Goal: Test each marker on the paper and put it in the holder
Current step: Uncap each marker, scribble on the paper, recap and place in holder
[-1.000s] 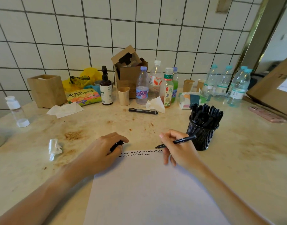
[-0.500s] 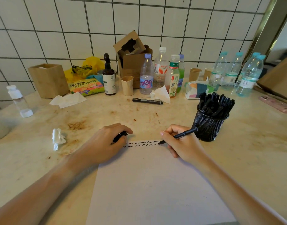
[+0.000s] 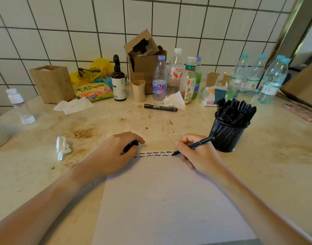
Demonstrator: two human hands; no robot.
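Note:
A white sheet of paper (image 3: pixel 162 195) lies on the counter in front of me, with two rows of short black squiggles along its top edge. My right hand (image 3: pixel 197 154) grips a thin black marker (image 3: pixel 195 145) whose tip touches the paper at the right end of the second row. My left hand (image 3: pixel 114 152) rests on the paper's top left corner and holds a black marker cap (image 3: pixel 130 145) in its curled fingers. A black mesh holder (image 3: pixel 228 133) packed with several black markers stands just right of my right hand.
A thick black marker (image 3: pixel 160 107) lies farther back on the counter. Along the tiled wall stand several bottles (image 3: pixel 159 80), a cardboard box (image 3: pixel 144 57), cups, a wooden box (image 3: pixel 52 84) and tissues. A crumpled tissue (image 3: pixel 62 146) lies at left, a pink phone (image 3: pixel 303 112) at right.
The marker tip has come down from above the paper to the end of the second squiggle row. The view has shifted downward; my left hand has kept its place.

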